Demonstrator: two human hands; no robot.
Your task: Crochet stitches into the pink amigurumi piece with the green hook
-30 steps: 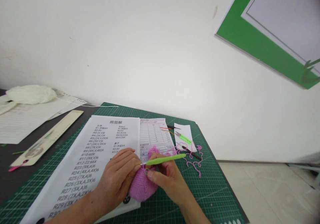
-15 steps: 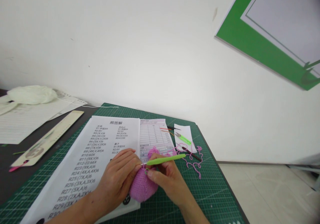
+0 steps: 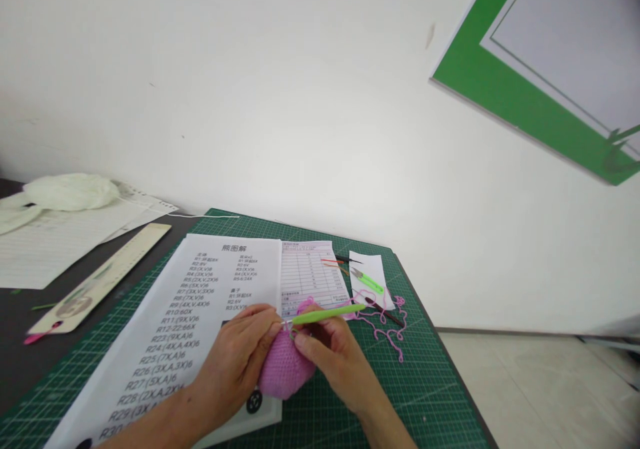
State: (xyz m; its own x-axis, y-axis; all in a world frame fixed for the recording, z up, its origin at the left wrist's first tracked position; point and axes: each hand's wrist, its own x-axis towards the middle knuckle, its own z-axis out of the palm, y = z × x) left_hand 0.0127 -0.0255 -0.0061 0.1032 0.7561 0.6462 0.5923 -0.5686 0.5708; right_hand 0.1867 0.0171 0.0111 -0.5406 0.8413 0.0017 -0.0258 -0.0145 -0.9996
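Since 0.5 s ago the crochet hook has tipped flatter and slid a bit up and left w/ the right hand; the pink crochet piece has barely shifted. Right fingers pinch the green hook handle, tip at the piece's top edge. Left hand cups the piece from the left, fingers pressed together on it. Piece sits over the pattern sheet on the green cutting mat. Loose pink yarn and snips lie just beyond, on the tabletop.
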